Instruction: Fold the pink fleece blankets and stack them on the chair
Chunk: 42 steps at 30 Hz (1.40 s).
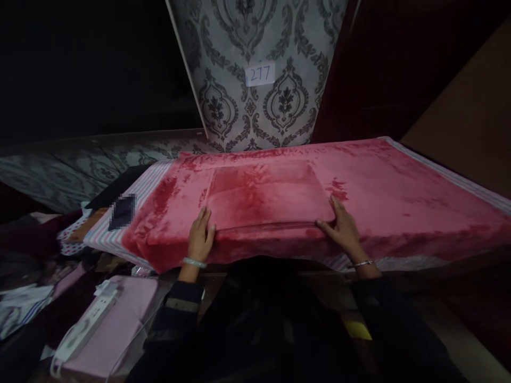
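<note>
A pink plush blanket (pixel 399 197) lies spread over a striped cloth (pixel 115 234) on the table. In its middle sits a smaller folded rectangle of the same pink plush fabric (pixel 263 197). My left hand (pixel 200 236) rests flat at the rectangle's near left corner, fingers stretched out. My right hand (pixel 343 226) lies flat at its near right corner, fingers spread on the fabric. Both wrists wear thin bangles. Neither hand grips anything.
A grey damask-patterned panel (pixel 259 32) with a white label reading 277 stands behind the table. At lower left lie a white power strip (pixel 85 324) on a pink bag (pixel 120 319), plus assorted cloth. A dark object (pixel 115 189) lies at the blanket's left end.
</note>
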Motion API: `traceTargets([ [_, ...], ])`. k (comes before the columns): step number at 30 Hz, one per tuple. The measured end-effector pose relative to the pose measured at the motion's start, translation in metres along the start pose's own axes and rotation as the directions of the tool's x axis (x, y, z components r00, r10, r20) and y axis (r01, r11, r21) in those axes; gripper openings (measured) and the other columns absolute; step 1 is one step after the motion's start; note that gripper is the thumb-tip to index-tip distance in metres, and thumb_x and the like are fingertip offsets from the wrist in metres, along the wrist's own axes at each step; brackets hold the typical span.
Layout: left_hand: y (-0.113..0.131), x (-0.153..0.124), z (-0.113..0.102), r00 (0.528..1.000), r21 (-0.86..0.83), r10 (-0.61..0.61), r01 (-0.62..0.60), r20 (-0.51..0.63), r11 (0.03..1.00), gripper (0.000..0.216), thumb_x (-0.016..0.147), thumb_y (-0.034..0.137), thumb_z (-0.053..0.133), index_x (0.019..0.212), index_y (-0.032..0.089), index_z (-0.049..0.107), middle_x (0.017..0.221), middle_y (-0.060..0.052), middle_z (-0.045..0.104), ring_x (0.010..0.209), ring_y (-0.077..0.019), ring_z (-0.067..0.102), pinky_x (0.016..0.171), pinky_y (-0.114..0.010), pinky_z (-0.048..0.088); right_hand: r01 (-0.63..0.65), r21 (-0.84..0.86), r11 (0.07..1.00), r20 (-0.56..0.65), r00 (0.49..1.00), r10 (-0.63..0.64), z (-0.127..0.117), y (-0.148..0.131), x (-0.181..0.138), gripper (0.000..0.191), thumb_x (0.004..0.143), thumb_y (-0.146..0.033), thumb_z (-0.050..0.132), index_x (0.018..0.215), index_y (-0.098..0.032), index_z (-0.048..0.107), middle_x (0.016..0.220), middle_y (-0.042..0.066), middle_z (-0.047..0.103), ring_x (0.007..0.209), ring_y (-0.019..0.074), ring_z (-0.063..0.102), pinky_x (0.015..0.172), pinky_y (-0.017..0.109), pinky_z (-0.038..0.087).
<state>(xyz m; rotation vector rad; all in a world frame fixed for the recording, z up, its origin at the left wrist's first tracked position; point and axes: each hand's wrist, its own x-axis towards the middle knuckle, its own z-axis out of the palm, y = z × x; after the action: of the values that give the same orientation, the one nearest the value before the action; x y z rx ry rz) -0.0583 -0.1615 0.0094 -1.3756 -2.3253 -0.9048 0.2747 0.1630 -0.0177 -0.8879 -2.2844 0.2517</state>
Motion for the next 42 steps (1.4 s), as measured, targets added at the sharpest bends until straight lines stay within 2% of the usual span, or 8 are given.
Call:
traceTargets([
  [3, 0.002, -0.003, -0.008, 0.996, 0.027, 0.068, -0.070, 0.063, 0.997, 0.071, 0.093, 0.049, 0.060, 0.156, 0.020, 0.041, 0.166, -0.018, 0.034, 0.152, -0.0320, 0.038, 0.121, -0.054, 0.037, 0.099, 0.031, 0.995, -0.002, 0.995, -0.099, -0.003, -0.003, -0.005, 0.087, 0.091, -0.054, 0.058, 0.165, -0.023, 0.023, 0.172, 0.017, 0.016, 0.152, 0.0381, 0.031, 0.112, 0.057, 0.041],
  [10, -0.001, 0.017, -0.016, 0.979, 0.105, 0.115, -0.134, 0.167, 0.985, 0.065, 0.089, 0.025, 0.063, 0.152, 0.016, 0.046, 0.163, -0.021, 0.038, 0.147, -0.0334, 0.045, 0.118, -0.050, 0.043, 0.189, 0.054, 0.980, 0.007, 0.982, -0.190, -0.005, -0.017, 0.002, 0.076, 0.091, -0.027, 0.056, 0.162, -0.023, 0.030, 0.172, 0.015, 0.011, 0.154, 0.0355, 0.028, 0.113, 0.055, 0.044],
  [14, -0.003, 0.022, -0.020, 0.965, 0.104, 0.160, -0.185, 0.207, 0.977, 0.073, 0.079, 0.007, 0.058, 0.151, 0.016, 0.047, 0.162, -0.019, 0.040, 0.148, -0.0315, 0.043, 0.119, -0.047, 0.043, 0.209, 0.033, 0.977, 0.003, 0.978, -0.209, -0.005, -0.019, 0.005, 0.074, 0.085, -0.014, 0.052, 0.157, -0.024, 0.040, 0.169, 0.013, 0.024, 0.149, 0.0336, 0.038, 0.110, 0.053, 0.049],
  [18, -0.001, 0.019, -0.017, 0.977, 0.095, 0.131, -0.149, 0.169, 0.984, 0.071, 0.077, 0.004, 0.055, 0.147, 0.018, 0.052, 0.154, -0.017, 0.049, 0.143, -0.0306, 0.049, 0.119, -0.049, 0.044, 0.212, 0.066, 0.975, -0.008, 0.977, -0.212, -0.005, -0.020, 0.007, 0.069, 0.080, -0.007, 0.050, 0.147, -0.023, 0.053, 0.156, 0.014, 0.046, 0.140, 0.0315, 0.049, 0.110, 0.053, 0.049],
  [26, 0.005, 0.003, -0.004, 0.990, 0.054, 0.018, -0.010, -0.137, 0.998, 0.056, 0.079, 0.008, 0.060, 0.134, 0.017, 0.056, 0.148, -0.019, 0.044, 0.142, -0.0340, 0.047, 0.117, -0.052, 0.044, 0.185, 0.106, 0.977, -0.078, 0.981, -0.177, -0.002, -0.021, 0.008, 0.074, 0.075, -0.006, 0.052, 0.148, -0.020, 0.049, 0.147, 0.017, 0.050, 0.137, 0.0325, 0.050, 0.113, 0.056, 0.046],
  [32, -0.001, 0.000, -0.003, 0.995, 0.041, 0.034, -0.030, -0.097, 0.999, 0.043, 0.084, 0.013, 0.056, 0.127, 0.018, 0.060, 0.134, -0.017, 0.056, 0.127, -0.0295, 0.059, 0.107, -0.046, 0.053, 0.168, 0.145, 0.975, -0.063, 0.985, -0.161, -0.001, -0.022, 0.006, 0.067, 0.076, -0.008, 0.051, 0.141, -0.024, 0.057, 0.142, 0.014, 0.055, 0.131, 0.0320, 0.055, 0.111, 0.057, 0.047],
  [37, -0.001, 0.002, -0.003, 0.995, 0.030, 0.017, -0.014, -0.098, 0.999, 0.044, 0.085, 0.014, 0.055, 0.129, 0.019, 0.059, 0.132, -0.016, 0.058, 0.124, -0.0281, 0.061, 0.109, -0.046, 0.051, 0.155, 0.147, 0.977, -0.044, 0.988, -0.150, -0.002, -0.019, 0.008, 0.072, 0.076, -0.008, 0.051, 0.146, -0.024, 0.054, 0.142, 0.014, 0.056, 0.133, 0.0323, 0.054, 0.113, 0.058, 0.046],
  [42, 0.027, -0.001, -0.019, 0.997, 0.160, -0.073, 0.074, -0.010, 0.984, 0.062, 0.080, 0.016, 0.058, 0.142, 0.017, 0.051, 0.150, -0.021, 0.049, 0.144, -0.0400, 0.043, 0.118, -0.063, 0.036, 0.114, -0.017, 0.993, 0.005, 0.994, -0.113, -0.017, -0.034, 0.002, 0.067, 0.085, -0.020, 0.052, 0.152, -0.020, 0.047, 0.150, 0.017, 0.052, 0.144, 0.0381, 0.042, 0.115, 0.064, 0.037],
])
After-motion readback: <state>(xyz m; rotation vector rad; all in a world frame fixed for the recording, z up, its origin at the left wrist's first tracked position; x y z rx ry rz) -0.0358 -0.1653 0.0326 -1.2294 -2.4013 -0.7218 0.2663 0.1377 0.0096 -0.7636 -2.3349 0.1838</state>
